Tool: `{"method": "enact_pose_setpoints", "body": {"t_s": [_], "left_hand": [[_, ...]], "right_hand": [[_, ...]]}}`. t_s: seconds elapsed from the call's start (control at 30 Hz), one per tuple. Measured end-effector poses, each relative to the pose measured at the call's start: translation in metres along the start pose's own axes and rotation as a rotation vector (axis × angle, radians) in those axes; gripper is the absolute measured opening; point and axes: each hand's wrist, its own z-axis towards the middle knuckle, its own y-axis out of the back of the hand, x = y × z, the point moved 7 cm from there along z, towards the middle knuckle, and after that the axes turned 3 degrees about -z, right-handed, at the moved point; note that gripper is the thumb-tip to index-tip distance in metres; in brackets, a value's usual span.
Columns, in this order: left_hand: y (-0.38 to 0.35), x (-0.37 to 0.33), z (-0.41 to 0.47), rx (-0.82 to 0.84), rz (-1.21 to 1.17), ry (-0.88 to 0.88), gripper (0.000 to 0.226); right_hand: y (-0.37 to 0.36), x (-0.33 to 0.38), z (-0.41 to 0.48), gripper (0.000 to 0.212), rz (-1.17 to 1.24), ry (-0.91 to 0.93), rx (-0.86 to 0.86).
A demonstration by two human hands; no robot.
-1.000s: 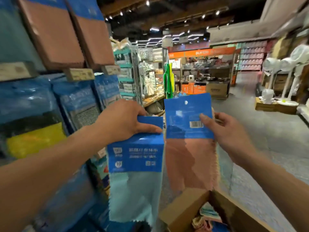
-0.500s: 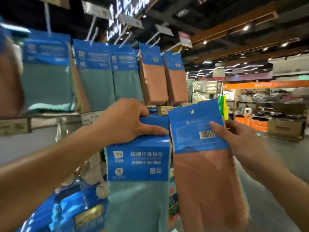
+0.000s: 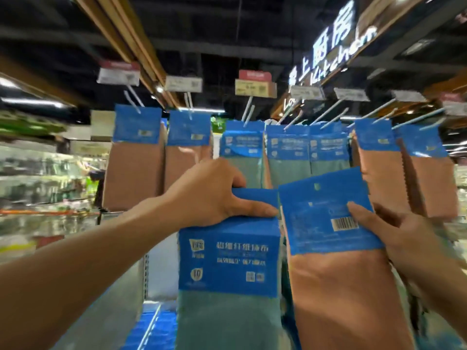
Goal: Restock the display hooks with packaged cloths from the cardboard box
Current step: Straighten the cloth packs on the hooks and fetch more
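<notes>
Head view: blue-carded teal cloth pack point(image 3: 228, 263).

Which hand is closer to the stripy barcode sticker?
The right hand. Its thumb lies right beside the barcode on the brown cloth pack. The left hand grips the green cloth pack, off to the barcode's left.

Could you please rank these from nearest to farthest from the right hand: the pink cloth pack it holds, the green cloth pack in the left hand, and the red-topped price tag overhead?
1. Pink cloth pack, in the right hand.
2. Green cloth pack, just left.
3. Red-topped price tag, high overhead.
</notes>
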Motion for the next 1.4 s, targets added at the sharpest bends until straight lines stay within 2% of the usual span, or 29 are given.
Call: {"method": "enact_pose_setpoints", "body": {"t_s": [0.07, 0.23, 0.4, 0.63, 0.77, 0.93, 1.2, 1.27, 1.37, 1.4], "left_hand": [[0.016, 0.014, -0.007, -0.028, 0.044, 0.017, 0.089], [0.059, 0.038, -0.026, -0.082, 0.086, 0.112, 0.073], [0.100, 0.063, -0.041, -0.092, 0.048, 0.208, 0.051], [0.142, 0.096, -0.050, -0.160, 0.148, 0.268, 0.089], [0.156, 0.114, -0.050, -0.165, 0.188, 0.297, 0.095], [0.163, 0.131, -0.045, -0.153, 0.219, 0.324, 0.081], [0.167, 0.156, -0.041, -0.155, 0.261, 0.336, 0.093], [0.164, 0.160, -0.041, -0.145, 0.260, 0.339, 0.095], [0.162, 0.165, -0.041, -0.139, 0.247, 0.350, 0.086], [0.162, 0.166, -0.040, -0.140, 0.243, 0.355, 0.082]], "right_hand": [[-0.024, 0.009, 0.009, 0.028, 0.051, 0.013, 0.052], [-0.074, 0.037, 0.023, 0.012, 0.162, 0.061, 0.116], [-0.127, 0.059, 0.050, 0.026, 0.226, -0.017, 0.230], [-0.202, 0.102, 0.106, 0.030, 0.349, -0.067, 0.239], [-0.234, 0.109, 0.138, 0.031, 0.373, -0.084, 0.211], [-0.263, 0.101, 0.160, 0.028, 0.431, -0.129, 0.216], [-0.285, 0.095, 0.183, 0.035, 0.426, -0.134, 0.188], [-0.289, 0.093, 0.184, 0.040, 0.427, -0.165, 0.175], [-0.291, 0.092, 0.190, 0.067, 0.413, -0.183, 0.144], [-0.291, 0.092, 0.192, 0.066, 0.399, -0.186, 0.137]]}}
